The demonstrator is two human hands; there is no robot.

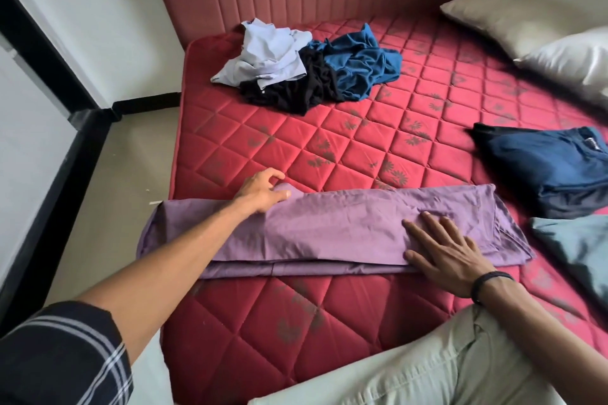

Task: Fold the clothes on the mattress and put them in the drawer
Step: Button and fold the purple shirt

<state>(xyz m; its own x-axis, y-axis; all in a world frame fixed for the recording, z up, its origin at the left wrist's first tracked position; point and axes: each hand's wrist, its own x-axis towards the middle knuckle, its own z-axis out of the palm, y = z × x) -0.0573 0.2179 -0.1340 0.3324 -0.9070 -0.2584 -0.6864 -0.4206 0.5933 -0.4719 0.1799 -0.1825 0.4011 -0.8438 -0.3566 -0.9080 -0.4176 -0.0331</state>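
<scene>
Your purple garment (pixel 345 227) lies folded into a long strip across the near part of the red quilted mattress (pixel 296 148), its left end hanging just over the mattress edge. Your left hand (pixel 263 189) reaches over the strip's far edge near its left part; thumb and fingers are curled and pinch a small raised fold of the purple cloth. Your right hand (pixel 444 248) lies flat on the right part of the strip, fingers spread and straight, pressing the cloth down; a dark band sits on that wrist. Unfolded pile at the far side of the mattress: a pale blue garment (pixel 266 52), a black garment (pixel 296 89) and a blue garment (pixel 358 62), touching and partly overlapping. At right, a folded navy garment (pixel 539 164), and just nearer to you a grey-green garment (pixel 575 243). Two pillows (pixel 526 23) lie at the far right. No drawer in view.
</scene>
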